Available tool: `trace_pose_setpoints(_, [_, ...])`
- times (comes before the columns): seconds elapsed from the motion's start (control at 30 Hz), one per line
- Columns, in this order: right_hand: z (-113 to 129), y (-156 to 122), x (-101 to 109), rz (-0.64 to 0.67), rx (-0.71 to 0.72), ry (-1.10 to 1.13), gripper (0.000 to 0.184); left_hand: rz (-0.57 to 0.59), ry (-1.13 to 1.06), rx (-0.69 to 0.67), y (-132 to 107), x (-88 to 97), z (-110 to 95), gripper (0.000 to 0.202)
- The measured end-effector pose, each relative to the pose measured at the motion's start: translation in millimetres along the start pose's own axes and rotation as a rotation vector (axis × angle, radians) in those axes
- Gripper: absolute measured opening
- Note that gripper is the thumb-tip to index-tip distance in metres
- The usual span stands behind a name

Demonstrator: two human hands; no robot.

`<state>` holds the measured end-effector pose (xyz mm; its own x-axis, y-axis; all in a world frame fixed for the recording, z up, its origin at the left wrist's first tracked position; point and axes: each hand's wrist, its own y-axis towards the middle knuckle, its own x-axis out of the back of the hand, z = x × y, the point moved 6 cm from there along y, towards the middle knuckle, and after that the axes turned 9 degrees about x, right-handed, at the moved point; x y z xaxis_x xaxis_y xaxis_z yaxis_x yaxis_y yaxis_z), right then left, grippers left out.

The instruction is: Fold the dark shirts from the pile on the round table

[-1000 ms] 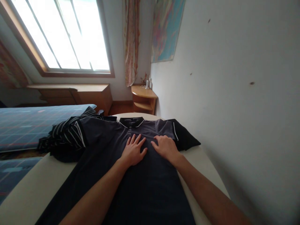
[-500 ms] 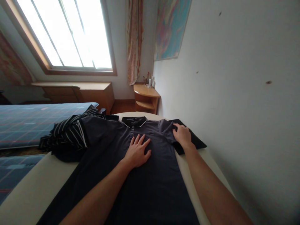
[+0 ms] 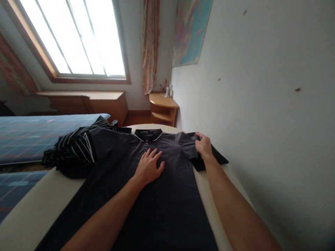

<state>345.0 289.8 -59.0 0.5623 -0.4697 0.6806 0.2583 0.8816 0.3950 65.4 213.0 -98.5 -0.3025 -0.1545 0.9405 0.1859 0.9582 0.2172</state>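
Observation:
A dark grey polo shirt (image 3: 167,195) lies front up and spread out, its black collar with white edging at the far end. My left hand (image 3: 149,167) rests on its chest just below the buttons, fingers stretched out. At the right sleeve, my right hand (image 3: 204,144) has its fingers bent and closed on the sleeve's outer edge. Under that sleeve, a flat black piece (image 3: 218,156) sticks out to the right; I cannot tell what it is. Beside the left sleeve sits a bunched heap of black-and-white striped clothing (image 3: 73,146).
The shirt lies on a cream-coloured table (image 3: 60,191) with a rounded far edge. A white wall (image 3: 261,122) stands close on the right. Left is a blue checked mattress (image 3: 31,136). A wooden corner shelf (image 3: 163,101) and a desk (image 3: 104,96) stand beyond.
My right hand has shifted slightly outward along the right sleeve, drawing its edge outward. My left hand stays on the chest, a little further left in view.

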Motion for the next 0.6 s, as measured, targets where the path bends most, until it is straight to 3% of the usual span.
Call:
trace_pose_setpoints(0.17, [27, 0, 10, -0.023, 0.07, 0.032, 0.049, 0.03, 0.019, -0.016, 1, -4.7, 1, 0.054])
trace_pose_setpoints(0.27, [52, -4, 12, 0.028, 0.167, 0.12, 0.047, 0.025, 0.018, -0.015, 1, -5.3, 2, 0.052])
trace_pose_setpoints(0.47, [102, -29, -6, 0.405, 0.424, 0.322, 0.049, 0.006, -0.022, 0.002, 2, -3.5, 3, 0.053])
trace_pose_setpoints(0.6, [102, -36, -19, 0.498, 0.416, 0.362, 0.047, 0.005, -0.061, 0.028, 2, -3.3, 5, 0.06])
